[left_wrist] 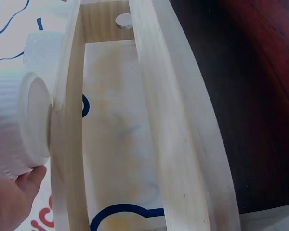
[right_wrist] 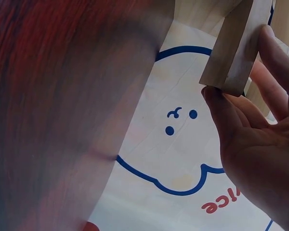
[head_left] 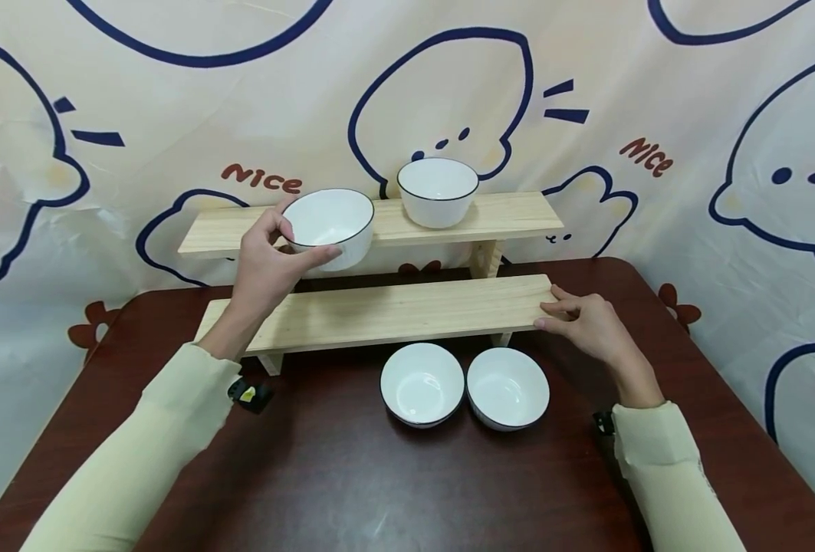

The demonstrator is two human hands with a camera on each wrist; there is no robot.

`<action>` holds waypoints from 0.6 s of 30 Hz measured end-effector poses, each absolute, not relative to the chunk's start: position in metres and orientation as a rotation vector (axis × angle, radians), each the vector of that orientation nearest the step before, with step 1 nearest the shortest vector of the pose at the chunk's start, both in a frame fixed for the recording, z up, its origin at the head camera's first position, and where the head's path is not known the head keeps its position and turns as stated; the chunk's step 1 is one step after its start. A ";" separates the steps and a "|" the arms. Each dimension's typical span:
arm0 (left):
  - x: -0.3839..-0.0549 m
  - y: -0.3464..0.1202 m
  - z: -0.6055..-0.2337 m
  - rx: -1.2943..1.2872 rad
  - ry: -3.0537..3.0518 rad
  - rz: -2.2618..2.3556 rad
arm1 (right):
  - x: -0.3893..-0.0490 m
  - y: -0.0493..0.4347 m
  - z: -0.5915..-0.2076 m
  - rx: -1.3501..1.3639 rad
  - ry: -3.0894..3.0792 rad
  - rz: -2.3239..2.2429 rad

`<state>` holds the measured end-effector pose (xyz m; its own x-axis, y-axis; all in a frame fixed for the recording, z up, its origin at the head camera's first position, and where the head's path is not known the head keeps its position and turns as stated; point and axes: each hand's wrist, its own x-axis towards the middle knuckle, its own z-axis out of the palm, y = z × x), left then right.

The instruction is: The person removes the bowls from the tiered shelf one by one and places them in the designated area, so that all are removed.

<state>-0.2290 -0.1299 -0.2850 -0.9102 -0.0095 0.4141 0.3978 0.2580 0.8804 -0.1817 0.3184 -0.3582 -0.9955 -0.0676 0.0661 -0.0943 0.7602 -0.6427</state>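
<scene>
My left hand [head_left: 269, 253] grips a white bowl [head_left: 341, 222] with a dark rim, thumb on the near side and fingers at its left. The bowl is at the upper board [head_left: 517, 215] of a two-tier wooden shelf; in the left wrist view its ribbed side [left_wrist: 7, 120] is tilted beside the board. A second bowl [head_left: 438, 195] stands on that board, to the right. My right hand [head_left: 589, 326] pinches the right end of the lower board [head_left: 407, 310], thumb below and fingers above; the right wrist view shows this board end [right_wrist: 231, 72] between the fingers.
Two more white bowls, one [head_left: 422, 383] and another [head_left: 507, 389], stand side by side on the dark brown table [head_left: 379, 491] in front of the shelf. A cartoon-printed cloth [head_left: 172, 115] hangs behind and at both sides.
</scene>
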 end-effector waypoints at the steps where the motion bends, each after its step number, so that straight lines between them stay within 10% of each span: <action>1: -0.227 -0.131 -0.285 -0.360 -2.202 -1.692 | -0.182 0.318 -0.358 0.136 -2.911 1.066; 18: -0.200 -0.135 -0.291 -0.457 -2.209 -1.687 | -0.180 0.318 -0.356 0.158 -2.899 1.074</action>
<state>-0.2000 -0.1353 -0.2906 -0.8966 0.0570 0.4391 0.4386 0.2502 0.8631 -0.1803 0.3176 -0.3561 -0.9938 -0.0794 0.0782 -0.1112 0.7542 -0.6472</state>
